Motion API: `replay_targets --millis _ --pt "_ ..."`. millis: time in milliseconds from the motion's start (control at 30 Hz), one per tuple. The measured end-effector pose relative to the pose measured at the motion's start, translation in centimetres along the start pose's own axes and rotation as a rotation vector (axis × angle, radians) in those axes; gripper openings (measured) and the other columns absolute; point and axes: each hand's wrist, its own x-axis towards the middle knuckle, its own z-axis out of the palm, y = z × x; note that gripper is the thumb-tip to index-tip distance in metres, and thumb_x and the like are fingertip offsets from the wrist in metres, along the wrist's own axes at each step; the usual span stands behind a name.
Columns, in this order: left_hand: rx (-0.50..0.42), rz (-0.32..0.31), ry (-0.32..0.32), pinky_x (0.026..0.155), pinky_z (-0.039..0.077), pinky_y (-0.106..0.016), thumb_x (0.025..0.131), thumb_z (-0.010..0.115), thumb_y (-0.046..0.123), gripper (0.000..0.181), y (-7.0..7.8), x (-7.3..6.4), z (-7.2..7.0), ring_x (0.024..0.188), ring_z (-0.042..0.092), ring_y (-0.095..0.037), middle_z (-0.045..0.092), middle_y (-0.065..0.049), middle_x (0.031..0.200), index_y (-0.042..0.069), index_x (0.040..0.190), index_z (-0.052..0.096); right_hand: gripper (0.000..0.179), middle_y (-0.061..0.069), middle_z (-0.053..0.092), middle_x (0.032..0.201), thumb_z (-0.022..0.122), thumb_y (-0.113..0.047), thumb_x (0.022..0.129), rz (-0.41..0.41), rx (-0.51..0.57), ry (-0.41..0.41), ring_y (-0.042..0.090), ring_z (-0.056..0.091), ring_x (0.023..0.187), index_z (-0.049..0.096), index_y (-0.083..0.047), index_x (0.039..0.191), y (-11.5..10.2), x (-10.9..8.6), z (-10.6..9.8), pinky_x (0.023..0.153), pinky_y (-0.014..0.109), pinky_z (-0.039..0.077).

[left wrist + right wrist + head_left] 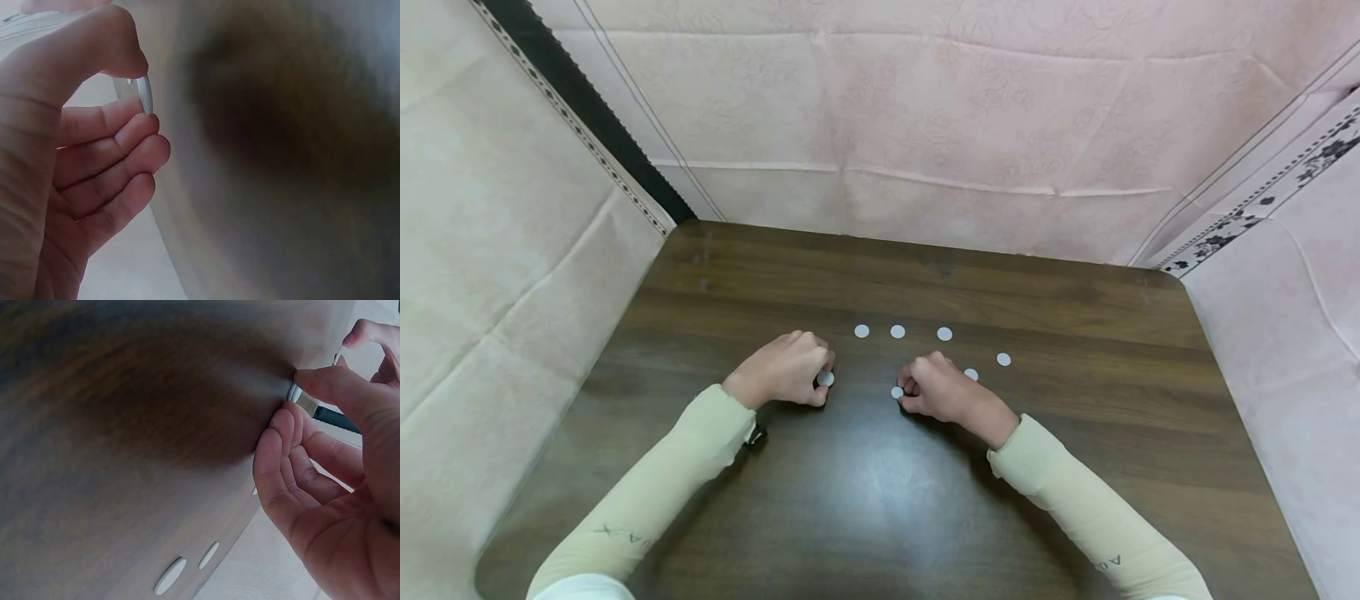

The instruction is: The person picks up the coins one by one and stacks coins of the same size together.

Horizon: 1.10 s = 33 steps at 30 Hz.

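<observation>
My left hand (786,369) pinches a small flat white disc (826,378) between thumb and fingers. In the left wrist view that disc (145,95) stands edge-on under the thumb tip, with the other fingers curled below. To the right, my right hand (942,389) pinches another white disc (897,392) at its thumb and fingertips, low over the table. The right wrist view shows part of this disc (292,392) between thumb and finger; the fingers hide the rest. A further white disc (972,374) lies just behind the right hand, partly covered by it.
Several white discs lie spaced in a loose row beyond the hands, among them a leftmost disc (862,331) and a rightmost disc (1003,359). The dark wooden table (865,517) has rounded far corners. Pale patterned cloth (925,108) hangs behind it and at both sides.
</observation>
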Motion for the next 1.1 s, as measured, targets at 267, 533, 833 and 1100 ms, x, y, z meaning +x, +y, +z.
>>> replay_targets --millis 267,533,833,1100 --pt "-0.001 -0.006 0.01 0.063 0.053 -0.025 0.078 0.077 0.016 0.007 0.5 -0.5 0.5 0.064 0.057 -0.005 0.068 0.004 0.083 0.012 0.081 0.073 0.009 0.007 0.08 0.087 0.079 -0.007 0.09 -0.003 0.0 0.007 0.012 0.076 0.082 0.078 0.0 0.096 0.0 0.1 0.0 0.074 0.024 0.06" --pt "0.031 0.023 0.035 0.063 0.055 -0.028 0.079 0.077 0.017 0.006 0.8 -0.5 1.2 0.065 0.059 -0.007 0.068 0.004 0.081 0.013 0.08 0.073 0.007 0.005 0.08 0.086 0.079 -0.008 0.09 0.005 -0.01 0.001 0.011 0.075 0.082 0.079 -0.002 0.095 -0.1 0.1 -0.1 0.073 0.023 0.059" --pt "0.052 0.035 0.064 0.064 0.056 -0.028 0.08 0.079 0.016 0.006 1.0 -0.7 1.5 0.067 0.062 -0.009 0.066 0.004 0.081 0.014 0.079 0.073 0.007 0.004 0.08 0.085 0.08 -0.008 0.09 -0.003 -0.015 0.004 0.01 0.075 0.081 0.079 -0.003 0.094 0.0 0.2 -0.1 0.073 0.023 0.059" --pt "0.019 0.037 0.087 0.063 0.051 -0.025 0.082 0.08 0.013 0.006 0.9 -1.1 1.6 0.065 0.052 -0.007 0.06 0.005 0.077 0.013 0.077 0.076 0.009 0.002 0.08 0.086 0.081 -0.011 0.089 0.033 -0.012 -0.003 0.009 0.074 0.082 0.079 -0.004 0.095 0.1 0.3 -0.2 0.075 0.024 0.059"
